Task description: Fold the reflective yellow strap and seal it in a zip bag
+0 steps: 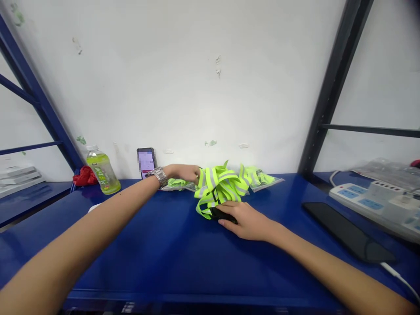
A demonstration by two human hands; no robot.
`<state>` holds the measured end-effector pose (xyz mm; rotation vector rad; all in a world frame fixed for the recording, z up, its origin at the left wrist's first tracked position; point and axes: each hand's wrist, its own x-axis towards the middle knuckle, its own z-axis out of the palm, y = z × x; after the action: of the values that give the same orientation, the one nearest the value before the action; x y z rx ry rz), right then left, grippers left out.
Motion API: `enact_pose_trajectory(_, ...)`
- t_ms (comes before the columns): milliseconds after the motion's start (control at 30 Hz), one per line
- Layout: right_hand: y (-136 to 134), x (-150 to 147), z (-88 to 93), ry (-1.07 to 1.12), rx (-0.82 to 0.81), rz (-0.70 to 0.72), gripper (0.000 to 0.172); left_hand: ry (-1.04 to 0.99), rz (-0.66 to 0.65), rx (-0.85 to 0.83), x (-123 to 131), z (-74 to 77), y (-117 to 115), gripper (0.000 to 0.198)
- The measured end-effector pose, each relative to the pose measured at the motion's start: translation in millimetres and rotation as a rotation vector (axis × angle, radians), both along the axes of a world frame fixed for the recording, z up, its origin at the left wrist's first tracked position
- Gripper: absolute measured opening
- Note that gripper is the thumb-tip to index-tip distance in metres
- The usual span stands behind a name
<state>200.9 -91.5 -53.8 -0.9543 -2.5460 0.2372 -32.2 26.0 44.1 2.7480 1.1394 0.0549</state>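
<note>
A bunched reflective strap vest (pixel 225 180), fluorescent yellow with grey stripes, lies at the back middle of the blue table. My left hand (pixel 186 173), with a metal watch on its wrist, is closed at the vest's upper left edge, gripping a strap; its fingertips are partly hidden. At the near side of the bundle, my right hand (pixel 241 220) is closed over the vest's black part (pixel 223 215), fingers above and thumb below. Clear bags with more yellow straps lie behind: one bag (pixel 261 179) at the right, another (pixel 177 184) partly hidden behind my left hand.
A drink bottle (pixel 104 171) and red cloth (pixel 84 176) stand at left. A lit phone (pixel 146 162) leans against the wall (pixel 210 87). On the right, a dark phone (pixel 348 232) with a white cable lies near a power strip (pixel 370 201). Shelf posts (pixel 331 87) flank the table (pixel 183 262).
</note>
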Motion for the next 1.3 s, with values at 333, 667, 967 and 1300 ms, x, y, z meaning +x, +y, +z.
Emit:
enact_pose_trajectory(333, 4.5, 10.3, 0.9, 0.072, -0.088, 0.070, 0.042, -0.290, 0.566, 0.556, 30.7, -0.7, -17.9, 0.034)
enact_pose_trajectory(667, -4.3, 5.8, -1.2, 0.165, -0.134, 0.175, 0.030, -0.181, -0.113, 0.394, 35.5, -84.7, -131.5, 0.021)
enact_pose_trajectory(967, -2.3, 9.3, -14.2, 0.159, -0.147, 0.021, 0.040, -0.230, -0.095, 0.210, 2.1, -99.1, -119.3, 0.034)
enact_pose_trajectory(1300, -1.5, 10.0, -16.7, 0.183, -0.166, -0.003, 0.039, -0.176, -0.168, 0.236, 6.9, -97.2, -111.8, 0.031)
